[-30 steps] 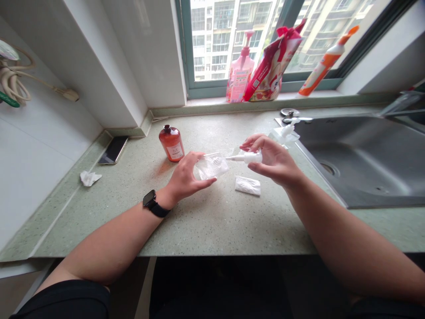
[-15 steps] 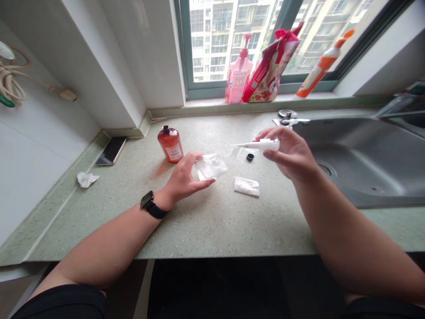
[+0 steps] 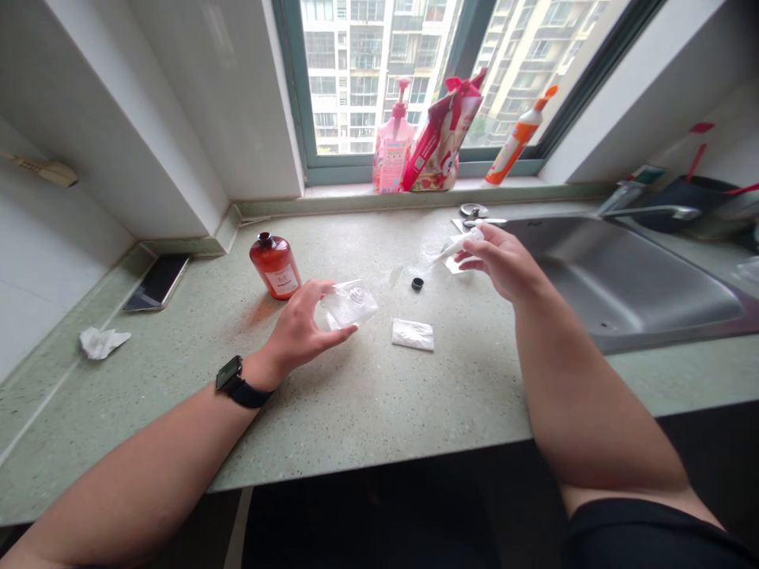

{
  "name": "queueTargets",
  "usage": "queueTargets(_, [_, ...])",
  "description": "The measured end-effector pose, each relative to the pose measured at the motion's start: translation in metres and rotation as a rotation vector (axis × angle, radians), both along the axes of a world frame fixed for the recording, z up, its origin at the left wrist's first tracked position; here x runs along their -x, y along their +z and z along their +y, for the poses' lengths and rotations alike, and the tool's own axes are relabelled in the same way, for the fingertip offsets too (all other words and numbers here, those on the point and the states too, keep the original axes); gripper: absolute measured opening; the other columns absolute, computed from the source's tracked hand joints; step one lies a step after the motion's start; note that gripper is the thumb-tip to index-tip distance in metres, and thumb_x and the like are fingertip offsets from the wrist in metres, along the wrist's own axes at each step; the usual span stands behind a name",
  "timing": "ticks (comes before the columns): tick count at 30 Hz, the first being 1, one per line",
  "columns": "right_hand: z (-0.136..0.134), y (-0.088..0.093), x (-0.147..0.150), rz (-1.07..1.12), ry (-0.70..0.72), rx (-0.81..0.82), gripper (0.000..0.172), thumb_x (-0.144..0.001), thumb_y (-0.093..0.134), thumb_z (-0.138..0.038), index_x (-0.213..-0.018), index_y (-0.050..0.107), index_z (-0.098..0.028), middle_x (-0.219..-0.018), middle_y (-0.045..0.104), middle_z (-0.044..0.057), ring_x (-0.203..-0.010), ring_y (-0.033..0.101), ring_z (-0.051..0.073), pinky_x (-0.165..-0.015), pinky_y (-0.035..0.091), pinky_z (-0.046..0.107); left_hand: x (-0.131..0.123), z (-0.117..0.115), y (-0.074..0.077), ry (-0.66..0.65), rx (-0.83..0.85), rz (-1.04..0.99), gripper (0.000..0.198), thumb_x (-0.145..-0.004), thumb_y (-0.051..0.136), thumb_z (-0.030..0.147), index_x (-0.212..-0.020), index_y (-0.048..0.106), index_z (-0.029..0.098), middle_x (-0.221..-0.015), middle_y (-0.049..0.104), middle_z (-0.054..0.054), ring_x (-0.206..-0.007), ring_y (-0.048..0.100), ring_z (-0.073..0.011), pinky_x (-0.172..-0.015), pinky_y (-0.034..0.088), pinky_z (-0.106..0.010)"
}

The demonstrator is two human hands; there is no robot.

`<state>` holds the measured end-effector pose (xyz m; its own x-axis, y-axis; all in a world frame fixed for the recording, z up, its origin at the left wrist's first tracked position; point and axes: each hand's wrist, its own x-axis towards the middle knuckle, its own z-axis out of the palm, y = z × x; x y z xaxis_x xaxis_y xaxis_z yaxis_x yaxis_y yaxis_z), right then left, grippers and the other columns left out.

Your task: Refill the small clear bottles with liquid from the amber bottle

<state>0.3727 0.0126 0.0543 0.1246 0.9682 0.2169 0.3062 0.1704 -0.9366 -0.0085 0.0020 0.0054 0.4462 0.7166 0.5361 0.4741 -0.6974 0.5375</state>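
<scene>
My left hand (image 3: 300, 324) is closed round a clear plastic bottle (image 3: 351, 304), holding it tilted just above the green counter (image 3: 368, 395). My right hand (image 3: 504, 257) grips a white pump head (image 3: 459, 245) with its thin tube pointing left, held over the counter near the sink's left edge. A small black cap (image 3: 417, 283) lies on the counter between the hands. A white folded packet (image 3: 413, 334) lies in front of the bottle. An amber bottle (image 3: 274, 267) with a white label stands to the left of my left hand.
A steel sink (image 3: 622, 276) with a tap fills the right side. On the window sill stand a pink pump bottle (image 3: 392, 146), a red refill pouch (image 3: 442, 142) and an orange-capped bottle (image 3: 517, 138). A phone (image 3: 157, 282) and a crumpled tissue (image 3: 100, 342) lie at the left.
My right hand drew the pump head out of the clear bottle and carried it right and back, toward the sink. The left hand kept hold of the bottle. The camera view swung right.
</scene>
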Motion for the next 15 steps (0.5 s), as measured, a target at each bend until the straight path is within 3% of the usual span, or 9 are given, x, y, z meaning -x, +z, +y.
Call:
queueTargets(7, [0.0047, -0.0066, -0.0031, -0.067, -0.078, 0.075, 0.036, -0.082, 0.08, -0.055, -0.084, 0.062, -0.024, -0.083, 0.064, 0.002, -0.079, 0.067, 0.018, -0.065, 0.058, 0.031, -0.0003, -0.0013, 0.0027, -0.001, 0.002, 0.022, 0.055, -0.085, 0.085, 0.048, -0.125, 0.057, 0.023, -0.118, 0.068, -0.007, -0.108, 0.068, -0.0256, -0.099, 0.058, -0.043])
queueTargets(15, [0.0053, -0.006, 0.0015, 0.082, 0.058, 0.002, 0.053, -0.065, 0.095, -0.048, -0.101, 0.063, -0.025, -0.093, 0.068, 0.001, -0.085, 0.069, 0.018, -0.068, 0.057, 0.031, 0.001, -0.0002, 0.0004, 0.002, -0.007, 0.036, 0.059, -0.084, 0.086, 0.048, -0.129, 0.056, 0.022, -0.116, 0.068, -0.008, -0.107, 0.068, -0.0268, -0.099, 0.057, -0.045])
